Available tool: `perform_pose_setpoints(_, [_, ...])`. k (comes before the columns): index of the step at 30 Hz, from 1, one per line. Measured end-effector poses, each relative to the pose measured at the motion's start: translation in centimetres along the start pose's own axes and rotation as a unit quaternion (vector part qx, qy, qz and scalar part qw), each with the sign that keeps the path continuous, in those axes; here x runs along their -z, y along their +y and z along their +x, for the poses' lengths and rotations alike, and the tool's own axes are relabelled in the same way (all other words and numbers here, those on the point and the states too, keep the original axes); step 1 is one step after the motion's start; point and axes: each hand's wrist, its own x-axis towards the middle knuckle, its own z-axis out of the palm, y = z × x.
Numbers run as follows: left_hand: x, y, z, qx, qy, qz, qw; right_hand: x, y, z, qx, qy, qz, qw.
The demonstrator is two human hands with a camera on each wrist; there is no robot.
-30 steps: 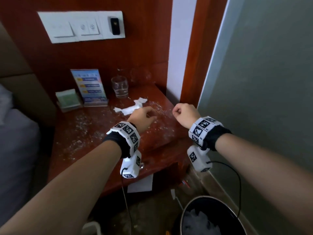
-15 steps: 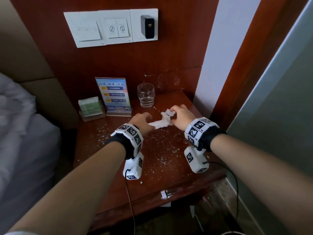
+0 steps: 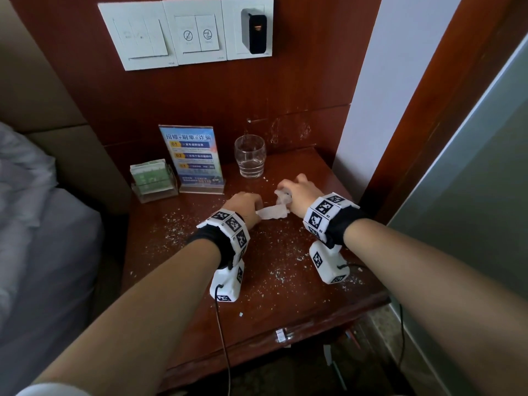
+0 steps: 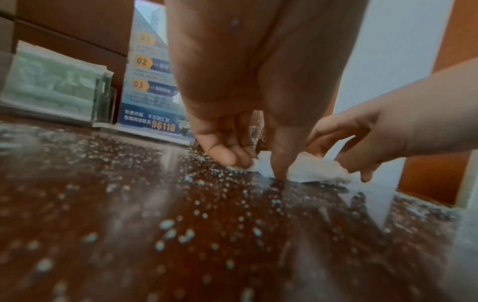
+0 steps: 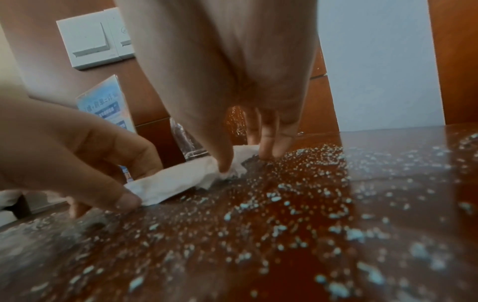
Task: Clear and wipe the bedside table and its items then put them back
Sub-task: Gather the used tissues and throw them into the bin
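Observation:
A crumpled white tissue (image 3: 273, 212) lies on the dark red wooden bedside table (image 3: 285, 304), which is strewn with white crumbs. My left hand (image 3: 258, 211) pinches the tissue's left end, fingertips down on the tabletop. My right hand (image 3: 283, 192) grips its bunched right end. In the left wrist view, my left hand (image 4: 258, 165) pinches the tissue (image 4: 310, 169) between thumb and fingers. In the right wrist view, my right hand (image 5: 243, 161) pinches the tissue (image 5: 181, 179) between thumb and fingers. The tissue's middle stretches between both hands.
A drinking glass (image 3: 250, 160) with a little water stands at the back. Left of it are a blue sign in a clear stand (image 3: 194, 158) and a clear holder of green cards (image 3: 151, 178). The bed (image 3: 37, 224) is at the left and a wall panel (image 3: 357, 95) at the right.
Both hands have reached forward from the table's front to the tissue and taken hold of its two ends. My view has moved closer to the table.

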Motion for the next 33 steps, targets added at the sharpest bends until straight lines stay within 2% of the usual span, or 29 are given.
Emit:
perform_pose_setpoints(5, [0.6, -0.4, -0.6, 0.024, 0.022, 0.001, 0.999, -0.1, -0.1, -0.1, 0.009, 0.017, -0.015, 1.0])
perform_pose_setpoints(12, [2.3, -1.0, -1.9, 0.057, 0.067, -0.037, 0.995, 0.6, -0.4, -1.0, -0.005, 0.089, 0.03, 0.996])
perform_pose_setpoints(17, [3.2, -0.2, -2.9, 0.052, 0.09, -0.06, 0.993, 2.0, -0.4, -2.8, -0.002, 0.128, 0.05, 0.991])
perform_pose_setpoints(25, [2.7, 2.8, -5.9, 0.029, 0.103, -0.062, 0.992, 3.2, 1.0, -7.9, -0.001, 0.15, 0.062, 0.987])
perform_pose_setpoints(33, [-0.7, 7.4, -12.1, -0.011, 0.103, -0.074, 0.992, 2.1, 4.5, -17.1, -0.032, 0.149, 0.06, 0.986])
